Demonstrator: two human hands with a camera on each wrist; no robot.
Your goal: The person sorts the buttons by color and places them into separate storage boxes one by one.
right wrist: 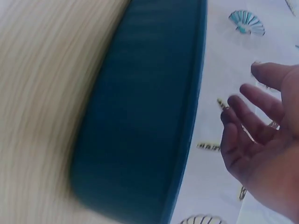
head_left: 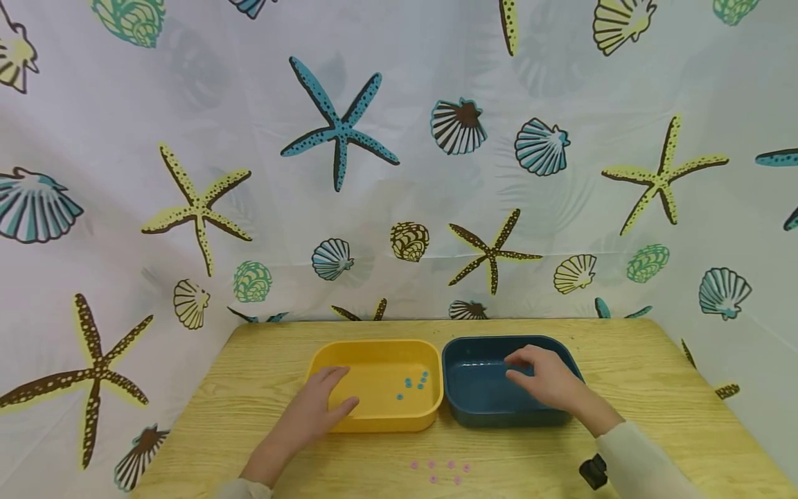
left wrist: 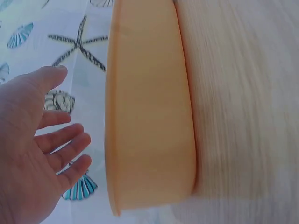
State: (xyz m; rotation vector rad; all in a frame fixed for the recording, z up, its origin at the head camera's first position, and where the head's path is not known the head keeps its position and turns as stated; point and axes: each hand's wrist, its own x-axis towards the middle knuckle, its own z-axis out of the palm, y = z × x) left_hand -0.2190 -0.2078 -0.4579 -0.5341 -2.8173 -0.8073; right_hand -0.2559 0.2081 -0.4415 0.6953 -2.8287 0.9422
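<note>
Shell-print cloth [head_left: 374, 215] backs a counter [head_left: 262, 353] where left hand [head_left: 314, 412] and right hand [head_left: 548, 378], fingers parted and empty, hover over yellow bin [head_left: 374, 364] and blue bin [head_left: 480, 388] respectively — slow, level touches best, lest blue beads [head_left: 408, 382] slide.

The head camera is up high and farthest back. It looks ahead and down, over the yellow tray [head_left: 399, 421], the blue tray [head_left: 505, 420], the bench [head_left: 642, 374] and the shell cloth [head_left: 399, 41]. The left wrist camera looks past the left grip [left wrist: 35, 140], tipped sideways, very near the yellow tray's outside wall. The right wrist camera looks past the right grip [right wrist: 271, 151], tipped the other way, close to the blue tray's outside wall. Each wrist view shares its tray with the head view. All three see bench and cloth.
</note>
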